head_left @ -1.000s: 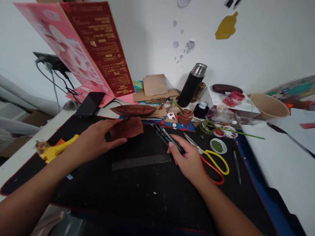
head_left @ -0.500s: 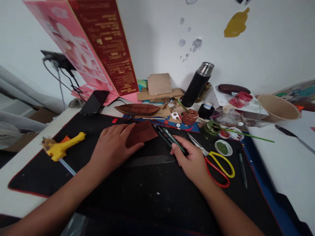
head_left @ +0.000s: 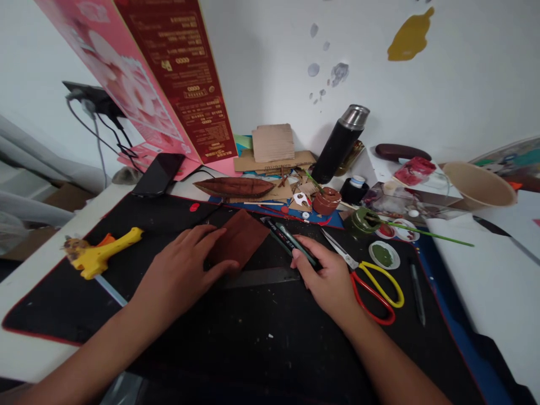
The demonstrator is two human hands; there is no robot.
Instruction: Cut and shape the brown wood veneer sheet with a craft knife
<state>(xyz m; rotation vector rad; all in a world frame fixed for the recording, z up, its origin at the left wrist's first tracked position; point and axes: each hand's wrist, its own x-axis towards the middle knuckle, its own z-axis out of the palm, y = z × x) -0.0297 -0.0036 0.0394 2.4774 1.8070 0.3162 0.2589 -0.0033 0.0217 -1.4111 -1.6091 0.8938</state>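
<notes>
The left hand lies flat, fingers spread, pressing a brown sheet onto the black mat. The sheet sits mid-mat, its near edge touching the steel ruler. The right hand is closed around a green-black knife, whose far end points up and left toward the sheet; whether a blade is out cannot be told. Yellow-and-red scissors lie just right of that hand, a yellow glue gun well to the left, and a brown leaf-shaped boat behind the sheet.

This looks like lining up for a cut. To do it well, the sheet should lie flat and still under the left hand, the ruler squared against the intended line, and the fingertips kept behind the ruler's edge. The knife is best held low and drawn in light passes.
</notes>
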